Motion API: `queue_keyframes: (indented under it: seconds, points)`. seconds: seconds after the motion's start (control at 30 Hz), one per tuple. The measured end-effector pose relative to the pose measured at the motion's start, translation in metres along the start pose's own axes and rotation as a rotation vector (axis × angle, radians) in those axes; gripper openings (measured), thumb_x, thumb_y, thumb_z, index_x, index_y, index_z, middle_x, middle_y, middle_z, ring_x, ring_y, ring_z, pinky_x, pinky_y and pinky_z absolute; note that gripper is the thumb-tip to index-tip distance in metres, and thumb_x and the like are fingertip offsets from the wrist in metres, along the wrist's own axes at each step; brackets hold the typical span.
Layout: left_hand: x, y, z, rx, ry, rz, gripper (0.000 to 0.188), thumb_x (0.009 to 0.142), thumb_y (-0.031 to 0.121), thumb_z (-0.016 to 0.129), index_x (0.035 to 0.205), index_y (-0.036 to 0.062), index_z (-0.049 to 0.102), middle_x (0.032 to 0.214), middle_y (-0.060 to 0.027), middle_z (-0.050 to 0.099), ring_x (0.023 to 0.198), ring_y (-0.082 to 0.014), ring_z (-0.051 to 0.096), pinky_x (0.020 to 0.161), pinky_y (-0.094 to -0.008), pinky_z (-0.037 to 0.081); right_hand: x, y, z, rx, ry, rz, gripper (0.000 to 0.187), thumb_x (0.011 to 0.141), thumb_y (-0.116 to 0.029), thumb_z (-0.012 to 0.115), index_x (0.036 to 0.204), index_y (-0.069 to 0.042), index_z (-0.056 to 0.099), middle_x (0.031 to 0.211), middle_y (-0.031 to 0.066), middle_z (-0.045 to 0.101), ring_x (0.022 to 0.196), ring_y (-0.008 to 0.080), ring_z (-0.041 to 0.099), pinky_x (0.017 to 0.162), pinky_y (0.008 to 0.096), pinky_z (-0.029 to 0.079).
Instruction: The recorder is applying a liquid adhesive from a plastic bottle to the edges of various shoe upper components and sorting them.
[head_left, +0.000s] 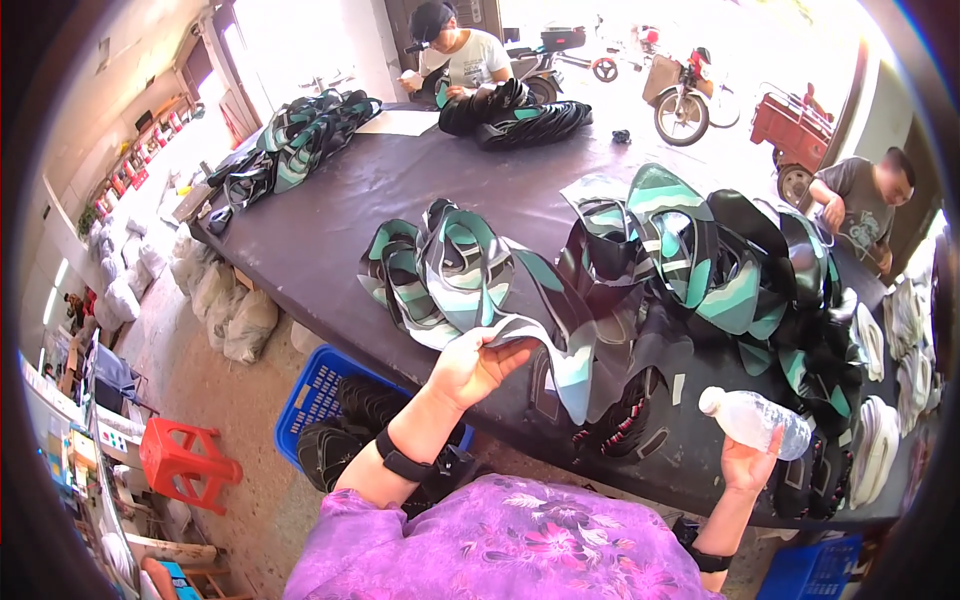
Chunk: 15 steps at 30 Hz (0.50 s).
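My left hand (478, 370) is at the near edge of the dark table, its thumb and fingers closed on the edge of a grey, white and teal strip of cut pieces (572, 362). The strip curves away to a looped bundle (462, 262) of similar pieces. In my right hand (748, 466), further right, is a clear plastic bottle (765, 420), tilted with its white cap toward the left. A larger heap of black and teal pieces (690, 250) lies beyond the bottle. Small black pieces with coloured edges (625, 430) lie between my hands.
Below the table's near edge stands a blue crate (322, 385) with black pieces inside. A red stool (185, 460) is at the left. Across the table (330, 210) one person works beside another bundle (515, 118); a second person is at the right, near white stacks (875, 450).
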<state>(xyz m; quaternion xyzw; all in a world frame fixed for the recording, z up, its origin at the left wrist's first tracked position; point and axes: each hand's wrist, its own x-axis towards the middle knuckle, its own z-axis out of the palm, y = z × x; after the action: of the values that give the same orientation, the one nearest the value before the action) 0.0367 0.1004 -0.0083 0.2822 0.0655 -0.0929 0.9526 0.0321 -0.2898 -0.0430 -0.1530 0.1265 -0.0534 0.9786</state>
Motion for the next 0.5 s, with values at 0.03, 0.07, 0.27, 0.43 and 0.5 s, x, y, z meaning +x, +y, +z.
queue_keyframes:
  seconds: [0.03,0.07,0.27,0.43,0.5]
  points:
    - [-0.002,0.003,0.005,-0.024,-0.065,0.026,0.028,0.078,0.008,0.030,0.100,-0.0061,0.042,0.099,-0.0178,0.049,0.093,-0.0284,0.047,0.080,-0.0366,0.040,0.000,0.001,0.002,-0.002,-0.014,0.004,0.040,0.074,-0.027,0.049,0.106,-0.003,0.042,0.107,0.0108,0.047,0.101,0.0249,0.043,0.085,0.0414,0.033]
    - [-0.003,0.005,0.014,-0.022,-0.065,0.021,0.028,0.078,0.008,0.030,0.100,-0.0061,0.042,0.099,-0.0178,0.049,0.093,-0.0284,0.047,0.080,-0.0366,0.040,-0.001,0.001,0.003,-0.004,-0.027,0.008,0.040,0.074,-0.027,0.049,0.106,-0.003,0.042,0.107,0.0106,0.047,0.101,0.0249,0.043,0.085,0.0413,0.033]
    - [-0.013,-0.003,0.060,0.118,-0.154,0.126,0.036,0.080,0.008,0.032,0.114,-0.0035,0.029,0.103,-0.0140,0.046,0.092,-0.0237,0.048,0.079,-0.0364,0.041,-0.003,-0.006,-0.009,0.014,-0.061,-0.034,0.040,0.074,-0.025,0.050,0.106,-0.003,0.042,0.106,0.0103,0.047,0.101,0.0242,0.043,0.087,0.0400,0.032]
    - [0.006,-0.054,0.016,0.166,0.014,-0.040,0.029,0.080,0.008,0.035,0.107,-0.0001,0.037,0.102,-0.0120,0.048,0.092,-0.0227,0.048,0.079,-0.0398,0.039,-0.006,-0.012,-0.010,0.014,-0.117,-0.092,0.040,0.075,-0.024,0.050,0.108,-0.003,0.040,0.109,0.0100,0.045,0.103,0.0238,0.040,0.089,0.0400,0.029]
    - [0.007,-0.071,-0.008,0.266,0.033,-0.145,0.029,0.081,0.010,0.034,0.109,0.0008,0.037,0.105,-0.0106,0.046,0.093,-0.0214,0.047,0.079,-0.0387,0.038,-0.006,-0.013,-0.011,-0.035,-0.210,-0.119,0.042,0.075,-0.025,0.050,0.110,-0.004,0.038,0.112,0.0095,0.042,0.105,0.0231,0.038,0.091,0.0404,0.026]
